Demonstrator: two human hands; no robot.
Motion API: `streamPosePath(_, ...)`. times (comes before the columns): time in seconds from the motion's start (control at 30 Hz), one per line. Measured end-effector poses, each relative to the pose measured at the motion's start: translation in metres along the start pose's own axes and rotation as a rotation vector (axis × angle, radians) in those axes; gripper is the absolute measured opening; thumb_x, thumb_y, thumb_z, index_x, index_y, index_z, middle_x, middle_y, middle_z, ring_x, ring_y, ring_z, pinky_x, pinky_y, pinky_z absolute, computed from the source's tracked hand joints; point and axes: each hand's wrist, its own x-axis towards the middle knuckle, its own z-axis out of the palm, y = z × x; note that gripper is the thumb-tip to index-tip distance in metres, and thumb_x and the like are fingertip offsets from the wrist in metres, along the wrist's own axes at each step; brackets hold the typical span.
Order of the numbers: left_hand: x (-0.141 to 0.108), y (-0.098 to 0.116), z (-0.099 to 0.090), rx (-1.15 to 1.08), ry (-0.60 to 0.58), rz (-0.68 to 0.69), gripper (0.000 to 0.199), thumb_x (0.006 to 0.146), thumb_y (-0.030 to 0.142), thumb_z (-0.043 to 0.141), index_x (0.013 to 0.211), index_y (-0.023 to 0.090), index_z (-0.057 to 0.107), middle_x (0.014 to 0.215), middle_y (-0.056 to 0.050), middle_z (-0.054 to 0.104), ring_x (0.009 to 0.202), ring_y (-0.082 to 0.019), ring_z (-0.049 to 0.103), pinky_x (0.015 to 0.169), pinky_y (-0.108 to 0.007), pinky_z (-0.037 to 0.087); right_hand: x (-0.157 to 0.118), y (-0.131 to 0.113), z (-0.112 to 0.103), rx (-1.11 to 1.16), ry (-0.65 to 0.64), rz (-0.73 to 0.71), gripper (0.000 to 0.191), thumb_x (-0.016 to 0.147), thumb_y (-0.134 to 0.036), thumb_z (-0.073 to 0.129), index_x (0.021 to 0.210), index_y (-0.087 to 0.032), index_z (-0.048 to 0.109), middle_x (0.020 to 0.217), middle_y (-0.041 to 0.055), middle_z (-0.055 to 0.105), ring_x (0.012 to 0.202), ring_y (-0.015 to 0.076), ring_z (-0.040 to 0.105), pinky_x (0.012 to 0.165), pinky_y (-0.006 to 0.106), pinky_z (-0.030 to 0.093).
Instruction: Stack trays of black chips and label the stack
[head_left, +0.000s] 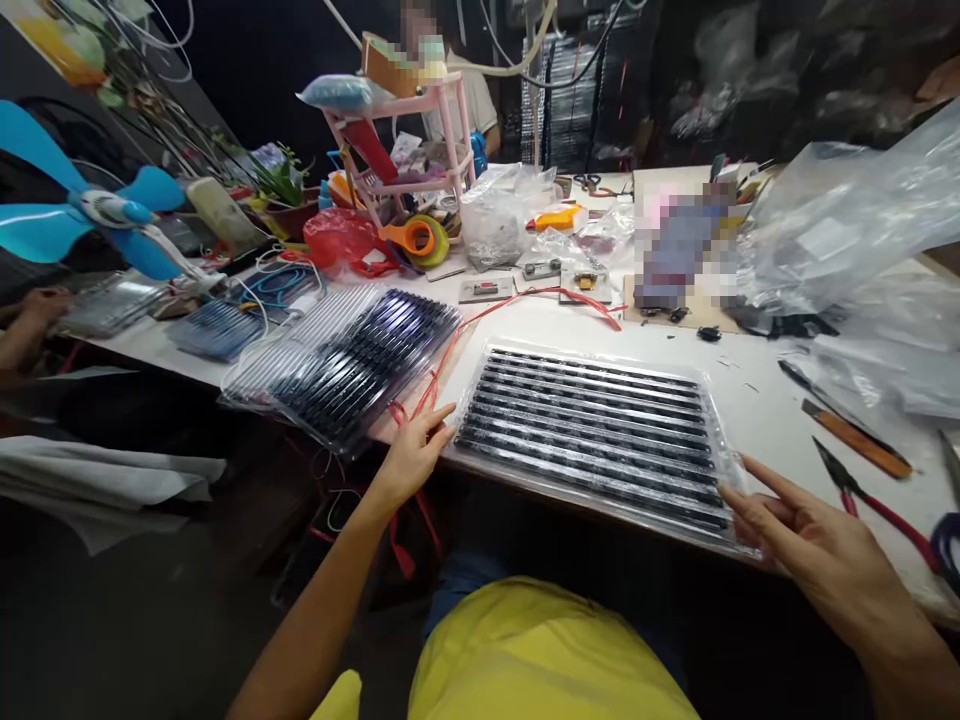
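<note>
A clear plastic tray [585,440] holding several long black strips in parallel rows lies at the front edge of the white table before me. Its left edge is pinched by my left hand [414,458], thumb and fingers at the near corner. At the right edge, my right hand [806,525] is closed on the tray's near corner, with some fingers hidden beneath. To the left rests a stack of similar trays [352,370] with black strips. Red straps [450,350] run between that stack and the tray.
Red-handled pliers [855,490] and an orange-handled cutter [855,437] lie to the right, below clear plastic bags [832,230]. Small metal blocks [486,290], a pink rack [409,140] and tape rolls [420,240] stand behind. A blue fan [112,210] is at left. Another person's hand [37,310] shows far left.
</note>
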Motion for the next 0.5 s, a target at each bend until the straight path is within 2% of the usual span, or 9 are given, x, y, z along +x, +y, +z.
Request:
streamPosePath(0.07, 0.000, 0.002, -0.002, 0.028, -0.027, 0.014, 0.050, 0.084, 0.040, 0.051, 0.123, 0.010, 0.058, 0.101, -0.012, 0.069, 0.090, -0.024, 0.063, 0.084, -0.038, 0.049, -0.004, -0.004, 0.000, -0.024, 0.004, -0.034, 0.085, 0.059, -0.058, 0.073, 0.134, -0.023, 0.051, 0.058, -0.0012, 0.052, 0.055, 0.0196, 0.047, 0.042, 0.029, 0.043)
streamPosePath(0.23, 0.006, 0.011, -0.006, 0.111, -0.023, 0.040, 0.047, 0.086, 0.036, 0.045, 0.120, 0.008, 0.060, 0.124, -0.017, 0.060, 0.116, -0.028, 0.054, 0.102, -0.043, 0.038, -0.002, -0.007, 0.002, -0.080, -0.076, -0.111, 0.080, 0.069, -0.059, 0.067, 0.137, -0.022, 0.046, 0.059, -0.0024, 0.050, 0.051, 0.0156, 0.045, 0.041, 0.027, 0.043)
streamPosePath(0.33, 0.010, 0.016, -0.008, 0.144, -0.044, 0.054, 0.043, 0.086, 0.036, 0.043, 0.114, 0.011, 0.065, 0.119, -0.014, 0.064, 0.113, -0.027, 0.057, 0.100, -0.041, 0.040, 0.010, 0.000, -0.004, -0.166, -0.082, -0.155, 0.077, 0.074, -0.060, 0.062, 0.136, -0.017, 0.047, 0.054, -0.0033, 0.048, 0.047, 0.0143, 0.044, 0.041, 0.027, 0.042)
streamPosePath(0.43, 0.011, 0.021, -0.010, 0.160, -0.084, 0.073, 0.037, 0.086, 0.034, 0.043, 0.109, 0.020, 0.068, 0.114, -0.006, 0.068, 0.108, -0.025, 0.061, 0.095, -0.037, 0.045, 0.018, 0.004, -0.017, -0.270, -0.005, -0.183, 0.071, 0.075, -0.063, 0.057, 0.126, -0.015, 0.057, 0.053, -0.0015, 0.051, 0.046, 0.0157, 0.047, 0.043, 0.029, 0.043)
streamPosePath(0.5, 0.009, 0.024, -0.011, 0.174, -0.089, 0.074, 0.036, 0.085, 0.032, 0.044, 0.109, 0.021, 0.069, 0.113, -0.005, 0.068, 0.106, -0.024, 0.062, 0.093, -0.035, 0.046, 0.020, 0.003, -0.025, -0.305, 0.025, -0.198, 0.066, 0.076, -0.064, 0.055, 0.122, -0.017, 0.061, 0.053, -0.0013, 0.054, 0.045, 0.0158, 0.048, 0.044, 0.031, 0.044)
